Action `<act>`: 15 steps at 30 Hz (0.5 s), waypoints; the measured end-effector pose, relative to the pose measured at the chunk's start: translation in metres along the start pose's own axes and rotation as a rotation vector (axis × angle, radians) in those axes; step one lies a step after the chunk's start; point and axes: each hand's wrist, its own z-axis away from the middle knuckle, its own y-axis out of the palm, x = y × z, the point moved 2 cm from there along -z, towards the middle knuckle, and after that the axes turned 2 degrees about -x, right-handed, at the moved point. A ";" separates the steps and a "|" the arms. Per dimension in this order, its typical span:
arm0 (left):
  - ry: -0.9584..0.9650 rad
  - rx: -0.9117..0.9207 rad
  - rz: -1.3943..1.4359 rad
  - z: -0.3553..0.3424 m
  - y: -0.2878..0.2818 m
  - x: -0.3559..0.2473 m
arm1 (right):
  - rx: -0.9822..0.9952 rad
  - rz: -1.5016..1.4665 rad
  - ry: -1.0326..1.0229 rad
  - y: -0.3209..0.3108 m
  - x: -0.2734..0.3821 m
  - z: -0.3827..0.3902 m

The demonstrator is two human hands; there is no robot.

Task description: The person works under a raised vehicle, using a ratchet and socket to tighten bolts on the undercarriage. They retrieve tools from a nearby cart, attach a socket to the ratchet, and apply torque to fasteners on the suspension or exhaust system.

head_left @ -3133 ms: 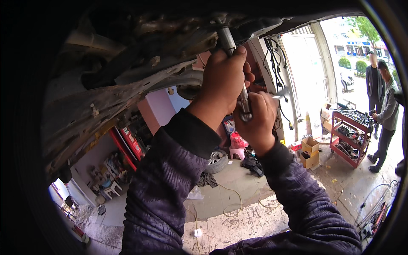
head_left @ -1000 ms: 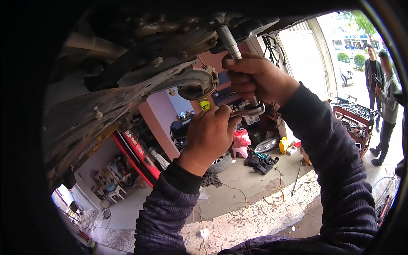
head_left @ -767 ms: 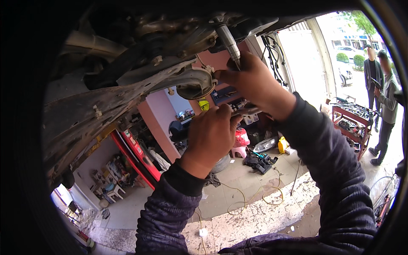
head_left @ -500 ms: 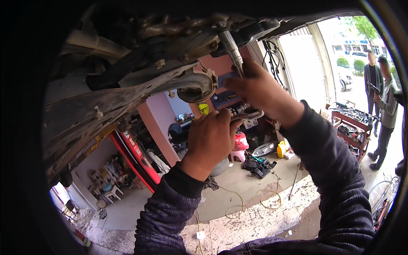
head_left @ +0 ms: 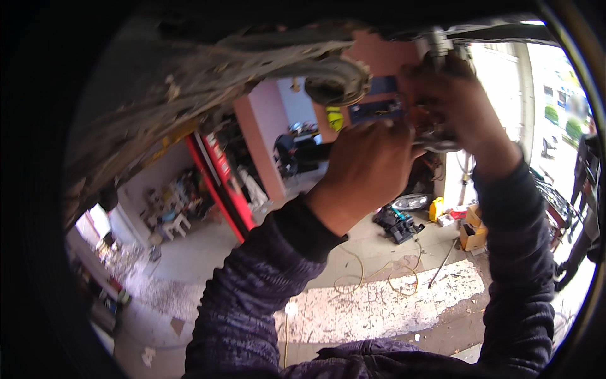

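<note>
Beneath a vehicle's underside (head_left: 240,69), both my arms are raised. My left hand (head_left: 372,167) is closed round a bare metal tool with a curved end (head_left: 437,143); most of its length is hidden in the fist. My right hand (head_left: 464,104) is up beside it, its fingers closed about the lower end of a silver cylindrical part (head_left: 437,42) that hangs from the vehicle. Motion blurs those fingertips, and the part's tip is covered by them. A round, hollow metal bracket end (head_left: 338,82) sits left of the hands.
A red lift column (head_left: 218,177) stands to the left. On the floor lie a black part (head_left: 398,226), a yellow bottle (head_left: 436,208), cardboard boxes (head_left: 472,235) and a looping hose (head_left: 360,278). A dark-clothed person (head_left: 584,177) is partly visible at the right edge.
The view has swung, so the hands and silver part appear farther right. My right hand has moved up relative to my left and hides more of the part's lower end.
</note>
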 end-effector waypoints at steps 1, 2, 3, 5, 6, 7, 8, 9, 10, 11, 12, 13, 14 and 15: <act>-0.013 0.003 -0.013 0.001 0.001 0.002 | 0.305 -0.198 0.126 -0.003 0.005 -0.011; -0.005 -0.044 -0.019 0.002 -0.001 0.005 | 0.437 -0.332 0.221 -0.003 0.000 -0.015; -0.041 0.008 0.020 0.002 0.000 0.008 | 0.721 -0.483 0.271 -0.005 -0.001 -0.023; -0.002 -0.008 -0.005 0.005 -0.002 0.008 | 0.553 -0.452 0.240 -0.017 -0.017 -0.024; -0.020 0.021 -0.014 0.006 -0.002 0.009 | 0.321 -0.277 0.184 -0.025 -0.024 -0.024; -0.025 -0.011 -0.015 0.007 -0.002 0.008 | 0.161 -0.068 0.087 -0.029 -0.028 -0.023; -0.024 -0.043 -0.012 0.007 -0.002 0.007 | 0.035 0.069 -0.011 -0.033 -0.027 -0.022; -0.012 -0.059 -0.002 0.008 -0.002 0.007 | -0.118 0.141 -0.008 -0.033 -0.028 -0.020; -0.031 -0.048 -0.020 0.008 -0.001 0.006 | -0.111 0.155 0.066 -0.031 -0.028 -0.021; -0.044 -0.021 -0.031 0.008 0.000 0.006 | 0.022 -0.037 0.108 -0.026 -0.025 -0.024; -0.047 -0.012 -0.040 0.008 0.001 0.005 | 0.272 -0.209 0.184 -0.019 -0.021 -0.026; -0.054 -0.018 -0.036 0.008 0.001 0.006 | 0.478 -0.306 0.217 -0.014 -0.017 -0.027; -0.057 -0.016 -0.037 0.008 0.001 0.005 | 0.414 -0.198 0.117 -0.015 -0.013 -0.026; -0.056 -0.014 -0.050 0.008 0.001 0.006 | 0.327 -0.084 0.030 -0.017 -0.009 -0.025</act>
